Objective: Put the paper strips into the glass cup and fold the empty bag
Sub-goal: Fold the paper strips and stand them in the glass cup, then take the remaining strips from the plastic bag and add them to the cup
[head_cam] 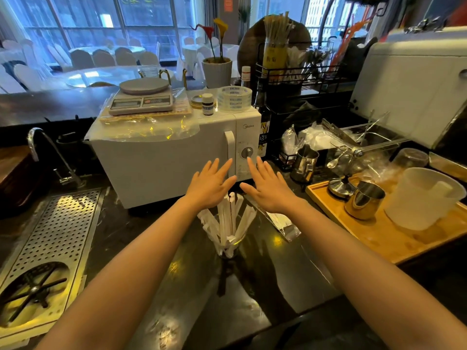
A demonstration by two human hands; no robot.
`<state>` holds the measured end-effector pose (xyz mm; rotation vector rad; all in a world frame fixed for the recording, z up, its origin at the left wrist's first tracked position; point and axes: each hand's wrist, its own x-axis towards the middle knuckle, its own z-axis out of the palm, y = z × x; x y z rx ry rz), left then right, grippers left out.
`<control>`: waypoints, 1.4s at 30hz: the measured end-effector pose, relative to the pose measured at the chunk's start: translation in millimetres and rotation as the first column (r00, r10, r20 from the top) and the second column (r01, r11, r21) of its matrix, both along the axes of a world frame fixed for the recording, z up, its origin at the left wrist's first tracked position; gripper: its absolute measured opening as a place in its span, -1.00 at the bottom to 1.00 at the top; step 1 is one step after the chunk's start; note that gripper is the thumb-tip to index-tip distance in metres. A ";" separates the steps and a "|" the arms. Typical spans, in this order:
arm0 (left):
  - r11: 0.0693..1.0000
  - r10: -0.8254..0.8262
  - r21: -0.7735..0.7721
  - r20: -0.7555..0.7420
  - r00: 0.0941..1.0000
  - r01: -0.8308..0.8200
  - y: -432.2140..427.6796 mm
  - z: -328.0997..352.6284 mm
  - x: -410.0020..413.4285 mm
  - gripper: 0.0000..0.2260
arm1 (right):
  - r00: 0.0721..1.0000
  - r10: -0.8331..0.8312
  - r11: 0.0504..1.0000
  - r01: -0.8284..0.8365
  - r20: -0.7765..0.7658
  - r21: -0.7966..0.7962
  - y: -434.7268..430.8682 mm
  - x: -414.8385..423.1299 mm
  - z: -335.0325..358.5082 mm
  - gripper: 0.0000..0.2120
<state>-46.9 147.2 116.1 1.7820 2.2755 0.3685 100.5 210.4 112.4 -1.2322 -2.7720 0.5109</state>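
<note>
Hands both flat, palms down, fingers spread, gripping nothing. Left hand (211, 184) and right hand (267, 186) hover side by side, thumbs near each other but apart, just above and beyond the glass cup (228, 238).

Glass cup stands upright on the dark countertop (252, 286), at 6 o'clock from the hands. Paper strips (231, 221) are in it, white, fanned out, tops sticking up past the rim between the two wrists.

Empty bag (281, 223): clear plastic, lying flattened on the countertop at 3 o'clock from the cup, partly under the right forearm. Can't tell how many folds.

White microwave (161, 157) at 12 o'clock from the hands, knob just past the right fingertips. On top of it: a kitchen scale (142, 99), a small bottle (207, 104), a tape roll (234, 98).

Wooden tray (379, 238) at 3 o'clock, carrying a steel cup (364, 200) and a white plastic jug (422, 198). Steel pitcher (304, 164) at 2 o'clock, off the tray.

Perforated drain grate (50, 238) at 9 o'clock, with a glass rinser (32, 290) at its near end; faucet (48, 152) at 10 o'clock.

Wire rack (300, 72) at 1 o'clock behind the microwave, holding a jar of straws (276, 46).
</note>
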 end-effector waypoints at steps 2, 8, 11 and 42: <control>0.999 -0.044 -0.001 -0.018 0.999 0.044 6.4 2.5 10.8 -0.49 | 0.999 -0.035 0.999 0.035 0.001 0.009 4.1 9.1 1.0 -0.36; 0.993 -0.116 -0.014 -0.060 0.991 0.115 30.5 13.2 46.6 -0.47 | 0.994 -0.104 0.994 0.103 0.027 0.025 19.2 43.8 -0.9 -0.37; 0.993 -0.116 -0.030 -0.085 0.990 0.114 45.5 13.7 71.6 -0.46 | 0.993 -0.115 0.993 0.113 0.038 0.036 34.4 64.2 -5.7 -0.36; 0.817 0.570 -0.251 0.485 0.664 -0.519 78.7 -126.6 179.2 -0.50 | 0.963 -0.261 0.909 0.225 -0.059 -0.350 132.4 133.2 -138.7 -0.55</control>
